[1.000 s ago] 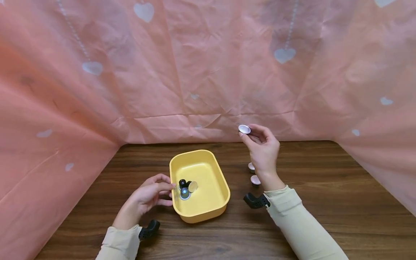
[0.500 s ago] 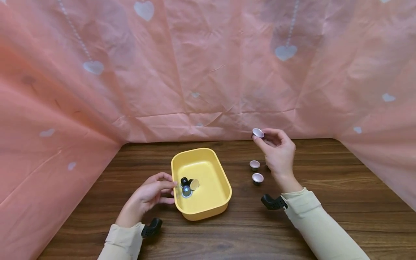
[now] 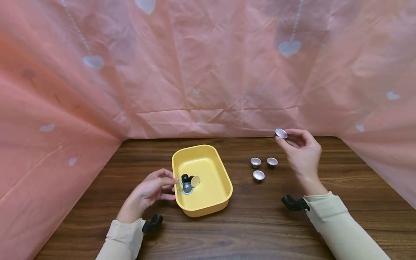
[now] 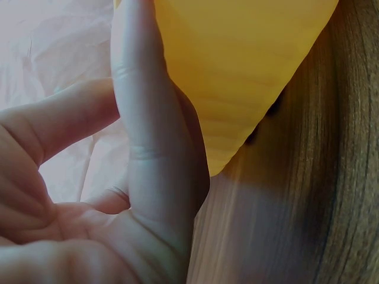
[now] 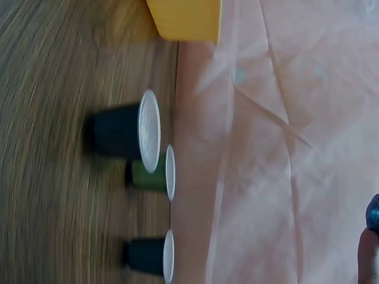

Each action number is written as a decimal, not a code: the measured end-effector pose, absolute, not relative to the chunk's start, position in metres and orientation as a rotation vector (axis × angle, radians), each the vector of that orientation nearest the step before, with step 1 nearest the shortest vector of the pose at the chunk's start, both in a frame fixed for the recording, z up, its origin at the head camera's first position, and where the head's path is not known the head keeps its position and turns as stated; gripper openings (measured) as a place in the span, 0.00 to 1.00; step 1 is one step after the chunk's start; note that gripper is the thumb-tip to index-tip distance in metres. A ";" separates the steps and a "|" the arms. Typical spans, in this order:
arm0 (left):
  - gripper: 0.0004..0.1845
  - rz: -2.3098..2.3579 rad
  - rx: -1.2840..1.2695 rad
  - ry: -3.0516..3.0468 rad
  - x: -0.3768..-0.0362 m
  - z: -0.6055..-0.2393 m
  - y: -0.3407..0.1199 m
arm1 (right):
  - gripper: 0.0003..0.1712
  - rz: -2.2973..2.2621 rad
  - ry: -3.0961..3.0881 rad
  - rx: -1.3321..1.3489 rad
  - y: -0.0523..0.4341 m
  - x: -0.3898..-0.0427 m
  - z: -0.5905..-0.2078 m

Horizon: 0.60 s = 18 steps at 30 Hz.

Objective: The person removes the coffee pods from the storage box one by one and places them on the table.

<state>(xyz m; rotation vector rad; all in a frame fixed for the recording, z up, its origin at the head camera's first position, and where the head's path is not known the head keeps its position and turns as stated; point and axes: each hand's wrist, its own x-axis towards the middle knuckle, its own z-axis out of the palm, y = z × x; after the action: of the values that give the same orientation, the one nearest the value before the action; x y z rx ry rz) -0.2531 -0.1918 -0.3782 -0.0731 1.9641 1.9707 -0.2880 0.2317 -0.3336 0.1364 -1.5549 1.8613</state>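
Note:
In the head view, my right hand (image 3: 305, 155) holds a coffee capsule (image 3: 281, 133) between thumb and fingers, above the table's back right, its pale lid tilted upward. That capsule shows as a dark blue bit at the right wrist view's edge. Three more capsules stand lid up on the table: a black one (image 5: 118, 131), a green one (image 5: 149, 176) and another dark one (image 5: 147, 256). My left hand (image 3: 149, 191) rests at the left side of a yellow tray (image 3: 212, 184), extended fingers against its wall. Several capsules (image 3: 187, 187), black, grey-blue and gold-lidded, lie inside it.
A brown wood-grain table (image 3: 247, 231) carries everything. Pink cloth (image 3: 208, 72) with white hearts hangs along the back and both sides. A black wrist mount (image 3: 152, 223) sits on the left sleeve, another (image 3: 294, 204) on the right.
My right hand has moved right with its capsule. The third standing capsule, earlier hidden behind that hand, now shows. The left hand keeps its place at the tray.

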 end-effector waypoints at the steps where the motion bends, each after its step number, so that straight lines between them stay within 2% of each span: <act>1: 0.08 1.973 -0.075 1.961 -0.253 -0.378 -0.192 | 0.17 1.865 -1.549 0.133 0.235 -0.287 -0.334; 18: 0.07 1.977 -0.056 1.946 -0.254 -0.379 -0.192 | 0.17 1.721 -1.835 0.066 0.251 -0.279 -0.355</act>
<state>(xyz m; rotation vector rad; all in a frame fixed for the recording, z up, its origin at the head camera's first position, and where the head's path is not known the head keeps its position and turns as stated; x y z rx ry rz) -0.2535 -0.1924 -0.3786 -0.0561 1.9464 1.9771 -0.2794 0.2514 -0.3551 0.0657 -1.8347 1.7210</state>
